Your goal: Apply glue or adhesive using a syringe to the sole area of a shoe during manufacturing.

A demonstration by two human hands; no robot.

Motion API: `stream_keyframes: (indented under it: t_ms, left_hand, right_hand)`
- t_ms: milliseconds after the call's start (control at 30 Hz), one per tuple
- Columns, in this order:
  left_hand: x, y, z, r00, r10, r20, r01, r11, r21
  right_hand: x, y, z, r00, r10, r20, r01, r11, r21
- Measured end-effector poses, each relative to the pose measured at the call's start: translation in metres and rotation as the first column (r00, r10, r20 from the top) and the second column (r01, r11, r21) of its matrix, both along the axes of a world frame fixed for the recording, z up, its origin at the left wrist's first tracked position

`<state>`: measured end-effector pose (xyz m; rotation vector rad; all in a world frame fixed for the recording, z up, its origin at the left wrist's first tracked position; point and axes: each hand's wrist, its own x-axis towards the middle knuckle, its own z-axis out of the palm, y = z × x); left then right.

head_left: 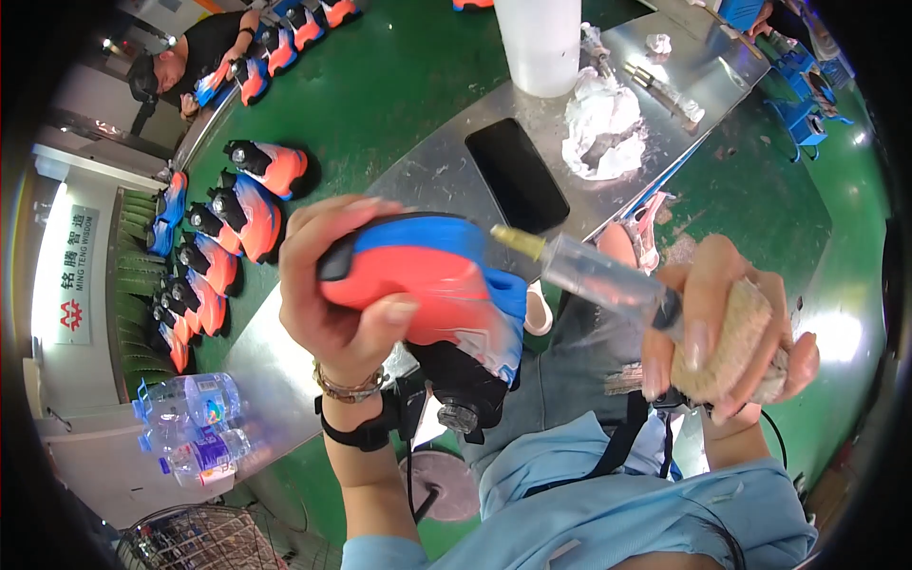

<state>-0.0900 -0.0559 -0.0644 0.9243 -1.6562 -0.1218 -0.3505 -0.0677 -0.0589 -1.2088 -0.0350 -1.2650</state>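
So, this shoe (418, 294) looks like work in hand to me, not a finished one. You've got the syringe (603, 277) up with its yellowish tip just beside the shoe's right side, and I can't tell if they're touching. Can't make out any fresh bead along the sole edge either, so how much of this one is done is anyone's guess. There's a line of similar shoes (249, 217) on the left running toward the far side, but whether those are done or waiting, no idea.

Your left hand (318, 304) is clamped around the left end of the shoe, thumb on the near side, fingers curled over the far side. So the shoe sits off to the right of that palm, held up tilted with the sole edge facing far and the black end hanging near you.

Your right hand (703, 318) is closed on the back of the syringe plus a tan fuzzy pad (727, 347). The shoe's well to the left of that hand, with the syringe bridging most of the space between.
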Motion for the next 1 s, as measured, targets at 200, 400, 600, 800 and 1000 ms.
stream_keyframes:
  t_ms: [200,400,600,800,1000]
  left_hand:
    - [-0.005,-0.023,0.016,0.951,-0.238,0.198,0.249,0.968,-0.033]
    - [-0.005,-0.033,0.015,0.924,-0.202,0.323,0.222,0.975,-0.024]
    - [-0.002,-0.041,0.018,0.885,-0.209,0.417,0.249,0.967,-0.043]
    - [0.001,-0.045,0.013,0.933,-0.154,0.326,0.162,0.987,0.001]
    - [0.005,-0.041,0.012,0.948,0.075,0.310,-0.114,0.987,0.112]
  right_hand:
    - [0.023,0.007,0.010,0.956,0.011,0.292,-0.085,0.967,0.241]
    - [0.016,0.016,-0.007,0.964,-0.199,0.175,0.089,0.866,0.493]
    - [0.020,0.009,-0.010,0.938,-0.344,0.047,0.292,0.854,0.430]
    - [-0.019,-0.018,0.020,0.791,0.329,-0.517,0.047,0.808,0.587]
    - [-0.002,0.010,0.007,0.821,-0.037,-0.570,0.371,0.794,0.482]
